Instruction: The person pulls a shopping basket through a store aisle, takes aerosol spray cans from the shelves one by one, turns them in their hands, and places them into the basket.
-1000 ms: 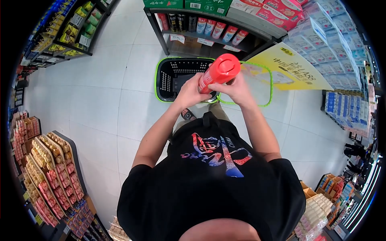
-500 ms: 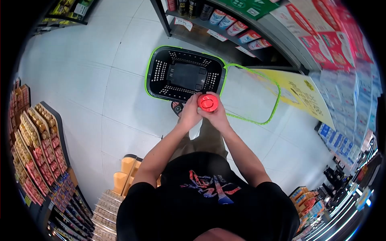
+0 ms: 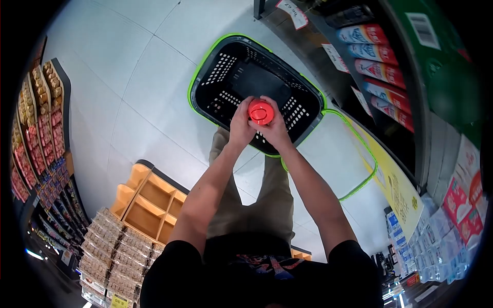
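A can with a red cap (image 3: 261,112) is held upright between my two hands, and I see it from above. My left hand (image 3: 240,124) wraps its left side, and my right hand (image 3: 275,126) wraps its right side. The can's body is mostly hidden by the fingers and the cap. Beneath both hands is a black shopping basket (image 3: 205,97) with a lime-green rim, its perforated walls and bottom showing no goods. Its green handle (image 3: 371,177) is folded out to the right.
To the right, a dark shelf holds several red, white and blue cans (image 3: 380,72) above price tags (image 3: 335,57). A wooden compartment stand (image 3: 149,197) is at lower left, beside stacked clear packs (image 3: 110,251). Snack racks (image 3: 43,123) line the far left. Pale tiles (image 3: 113,66) cover the floor.
My view has turned, and the basket and right-hand shelf look closer. Both hands, still around the can, are now over the basket's inside instead of at its near edge.
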A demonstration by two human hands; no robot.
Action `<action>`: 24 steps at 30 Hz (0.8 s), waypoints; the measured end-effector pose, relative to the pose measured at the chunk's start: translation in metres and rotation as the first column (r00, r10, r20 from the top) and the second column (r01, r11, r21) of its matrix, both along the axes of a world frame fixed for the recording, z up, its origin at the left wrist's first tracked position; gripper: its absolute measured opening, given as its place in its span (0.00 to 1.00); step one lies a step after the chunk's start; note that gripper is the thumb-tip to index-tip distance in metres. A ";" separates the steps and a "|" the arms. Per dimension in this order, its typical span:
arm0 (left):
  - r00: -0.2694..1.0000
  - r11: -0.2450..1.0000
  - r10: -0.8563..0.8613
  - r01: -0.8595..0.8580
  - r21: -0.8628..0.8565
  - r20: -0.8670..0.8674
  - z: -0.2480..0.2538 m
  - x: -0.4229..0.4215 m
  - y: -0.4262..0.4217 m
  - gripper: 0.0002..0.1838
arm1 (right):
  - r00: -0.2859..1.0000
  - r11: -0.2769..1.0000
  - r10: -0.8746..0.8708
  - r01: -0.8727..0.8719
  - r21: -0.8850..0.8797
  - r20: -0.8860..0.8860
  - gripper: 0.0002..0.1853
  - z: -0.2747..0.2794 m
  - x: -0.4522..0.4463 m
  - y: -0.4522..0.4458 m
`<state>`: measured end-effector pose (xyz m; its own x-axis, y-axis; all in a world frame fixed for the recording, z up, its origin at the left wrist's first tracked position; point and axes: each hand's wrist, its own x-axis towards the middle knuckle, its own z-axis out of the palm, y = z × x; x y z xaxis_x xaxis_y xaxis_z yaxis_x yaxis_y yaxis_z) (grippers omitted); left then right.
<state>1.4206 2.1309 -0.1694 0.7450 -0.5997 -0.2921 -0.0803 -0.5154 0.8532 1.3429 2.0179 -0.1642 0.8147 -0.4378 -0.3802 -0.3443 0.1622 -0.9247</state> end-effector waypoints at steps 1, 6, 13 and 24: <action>0.999 0.999 0.040 -0.040 -0.010 0.003 -0.019 0.007 -0.002 0.32 | 1.000 1.000 -0.009 0.008 0.028 0.016 0.42 -0.020 0.010 0.000; 0.990 0.989 0.139 -0.141 -0.047 -0.032 -0.144 0.043 -0.003 0.32 | 0.997 1.000 -0.012 0.014 0.016 -0.076 0.43 -0.123 0.054 0.004; 0.972 0.979 0.202 -0.198 0.044 -0.122 -0.261 0.094 -0.007 0.35 | 0.998 0.991 -0.057 0.053 -0.120 -0.031 0.40 -0.258 0.112 0.005; 0.973 0.973 0.225 -0.222 0.061 -0.048 -0.313 0.119 -0.009 0.34 | 0.996 0.991 0.045 -0.055 -0.121 -0.083 0.42 -0.311 0.139 -0.002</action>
